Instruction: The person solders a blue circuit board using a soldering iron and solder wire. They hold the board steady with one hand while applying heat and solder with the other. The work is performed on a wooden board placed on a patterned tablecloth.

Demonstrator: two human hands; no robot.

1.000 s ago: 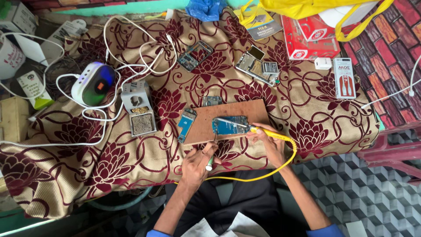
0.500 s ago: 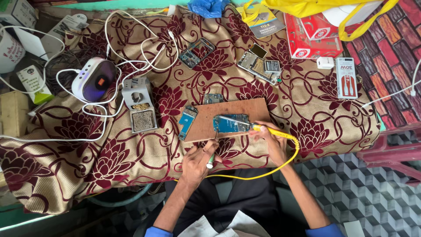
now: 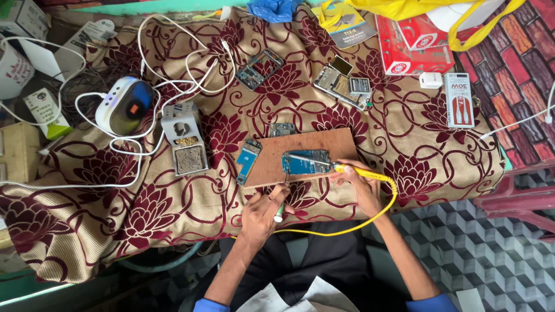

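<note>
The blue circuit board (image 3: 305, 162) lies on the brown wooden board (image 3: 300, 157) near the front edge of the tabletop (image 3: 173, 231), which is covered in a maroon-and-cream flowered cloth. The right hand (image 3: 361, 184) has its grip closed around the yellow handle of a soldering iron (image 3: 347, 169), its thin metal tip reaching toward 9 o'clock across the circuit board's upper edge. Half a second ago the tip sat at much the same spot on the board, so the iron has hardly moved; the contact point looks to be held steady rather than shifted. The left hand (image 3: 261, 214) rests at the wooden board's 6 o'clock edge, fingers curled shut on a slim white-and-green tool (image 3: 280, 212), possibly with a fine wire as well; that part is too small to tell. It has crept slightly nearer the board's edge than a second ago.

A second, smaller blue board (image 3: 248, 160) lies at 9 o'clock of the wooden board, partly off it. A grey soldering stand (image 3: 186, 144) with a sponge tray sits further toward 9 o'clock, among white cables (image 3: 173, 69). Opened phone frames (image 3: 342, 85) lie at 12 o'clock, well apart from the hands. The iron's yellow cord (image 3: 370, 216) loops down past the tabletop's edge.
</note>
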